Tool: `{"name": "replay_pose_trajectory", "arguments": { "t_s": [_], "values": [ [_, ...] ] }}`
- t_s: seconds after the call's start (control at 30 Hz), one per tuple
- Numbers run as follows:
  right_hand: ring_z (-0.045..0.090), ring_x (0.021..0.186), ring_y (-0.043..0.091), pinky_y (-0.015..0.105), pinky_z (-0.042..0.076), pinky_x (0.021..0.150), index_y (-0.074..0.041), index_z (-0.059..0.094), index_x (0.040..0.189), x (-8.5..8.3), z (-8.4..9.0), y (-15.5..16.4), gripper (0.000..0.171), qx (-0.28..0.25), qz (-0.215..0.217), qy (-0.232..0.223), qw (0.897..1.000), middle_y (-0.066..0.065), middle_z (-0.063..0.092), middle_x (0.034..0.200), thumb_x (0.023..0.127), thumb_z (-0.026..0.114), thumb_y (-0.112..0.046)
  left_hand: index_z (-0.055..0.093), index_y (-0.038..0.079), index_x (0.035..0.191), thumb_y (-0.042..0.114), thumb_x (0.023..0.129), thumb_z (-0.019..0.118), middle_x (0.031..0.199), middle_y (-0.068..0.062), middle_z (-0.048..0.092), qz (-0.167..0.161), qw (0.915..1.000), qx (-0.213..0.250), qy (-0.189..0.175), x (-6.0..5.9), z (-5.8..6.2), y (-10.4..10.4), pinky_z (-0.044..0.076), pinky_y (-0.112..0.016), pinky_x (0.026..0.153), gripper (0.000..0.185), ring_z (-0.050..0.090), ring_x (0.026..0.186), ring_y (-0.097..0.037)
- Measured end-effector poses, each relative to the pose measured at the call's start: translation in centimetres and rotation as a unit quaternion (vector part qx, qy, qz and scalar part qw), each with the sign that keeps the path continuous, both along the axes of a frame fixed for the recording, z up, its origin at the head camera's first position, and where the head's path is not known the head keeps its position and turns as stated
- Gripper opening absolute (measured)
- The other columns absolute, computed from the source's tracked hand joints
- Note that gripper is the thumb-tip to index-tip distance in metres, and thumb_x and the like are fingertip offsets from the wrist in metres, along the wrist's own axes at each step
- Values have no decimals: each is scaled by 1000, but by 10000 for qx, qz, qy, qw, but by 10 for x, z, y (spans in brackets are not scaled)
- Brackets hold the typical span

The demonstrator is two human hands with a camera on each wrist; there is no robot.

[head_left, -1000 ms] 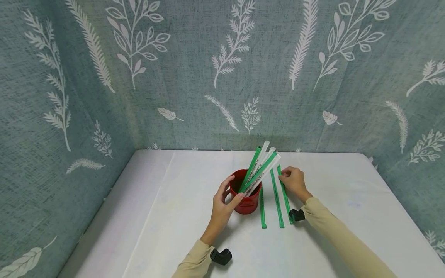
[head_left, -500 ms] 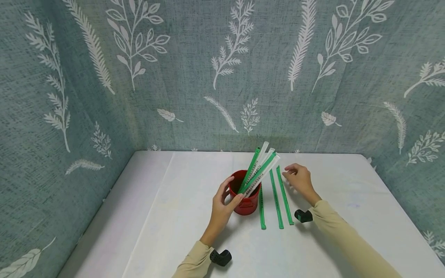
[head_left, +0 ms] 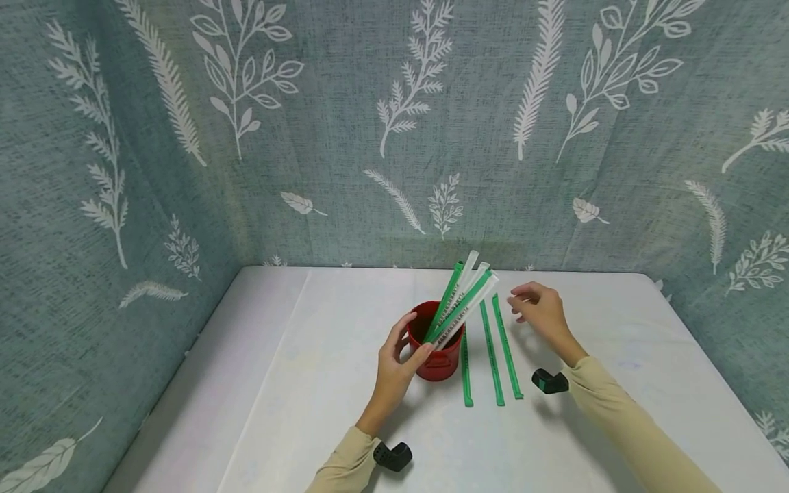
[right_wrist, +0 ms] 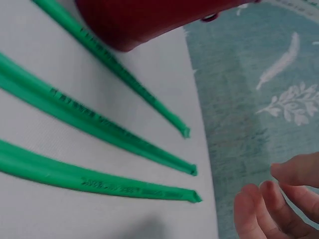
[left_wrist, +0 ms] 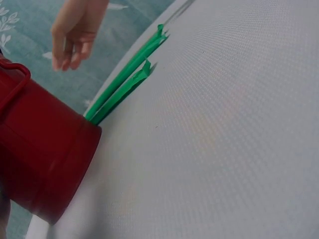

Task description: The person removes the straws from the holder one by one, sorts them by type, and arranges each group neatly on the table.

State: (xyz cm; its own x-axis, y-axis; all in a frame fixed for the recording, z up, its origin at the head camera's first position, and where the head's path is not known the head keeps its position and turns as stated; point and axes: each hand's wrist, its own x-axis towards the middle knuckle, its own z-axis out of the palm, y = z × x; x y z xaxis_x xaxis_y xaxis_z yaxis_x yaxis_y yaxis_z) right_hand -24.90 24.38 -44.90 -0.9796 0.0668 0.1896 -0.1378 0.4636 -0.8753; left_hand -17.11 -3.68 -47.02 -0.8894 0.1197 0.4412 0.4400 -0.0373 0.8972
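Note:
In the head view a small red bucket [head_left: 437, 368] stands on the table, and my left hand [head_left: 392, 373] holds it, fingers and thumb around its rim. Several paper-wrapped straws [head_left: 468, 305], green and white, lean in the bucket toward the right. To its right lie three green wrapped straws, the nearest straw [head_left: 466, 376] beside the bucket, then a middle straw [head_left: 493, 359] and a right straw [head_left: 508, 352]. My right hand [head_left: 541, 311] hovers right of them, fingers loosely bent, holding nothing. In the right wrist view the straws' ends lie apart from that hand [right_wrist: 279, 204].
The white table [head_left: 308, 383] reaches back to a grey-green curtain [head_left: 345, 137] with white leaf prints. A black wrist camera [head_left: 392, 456] sits at the left cuff, and another black wrist camera [head_left: 550, 381] at the right one.
My right hand has let go of the rightmost green straw and moved away to the right and slightly up. That straw stays lying on the table. The left hand and bucket stay put.

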Motion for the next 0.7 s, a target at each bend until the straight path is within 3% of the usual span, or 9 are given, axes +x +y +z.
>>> {"name": "replay_pose_trajectory", "arguments": {
  "t_s": [0.3,0.7],
  "values": [
    [66,73,16,29,56,61,3,62,106,9,19,-7,23,-477,111,20,9988,21,64,97,90,65,-13,39,-2,140,4,89,63,142,-18,42,-12,10000,-38,-15,0,-1,-1,33,-55,103,57,38,131,-31],
    [67,78,25,32,57,63,6,61,106,24,41,-21,32,-1049,264,381,9934,20,64,94,89,68,-20,39,-2,140,4,88,63,142,-17,42,-30,10000,-31,13,0,-1,-1,33,-55,103,57,38,131,-30]
  ]
}}
